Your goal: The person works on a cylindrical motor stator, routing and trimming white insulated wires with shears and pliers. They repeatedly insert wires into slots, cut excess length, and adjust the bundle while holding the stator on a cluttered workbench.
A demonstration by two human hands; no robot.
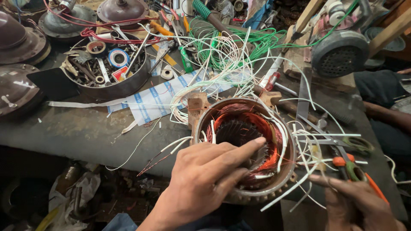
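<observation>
On a cluttered dark worktop (77,124), a round motor stator (244,149) with copper windings sits near the front edge, just right of centre. White wires (222,64) spill from it in loops toward green wires (252,40) behind. At far left lie brown metal motor covers (19,40), and beside them a round metal tray (109,66) holds tape rolls and small parts. The left hand (205,179) rests on the stator's near rim, its forefinger stretched out across the windings, the other fingers loosely curled and pinching nothing. The right hand (357,203), at the lower right, seems to hold orange-handled pliers (353,169), though its grip is partly cut off.
</observation>
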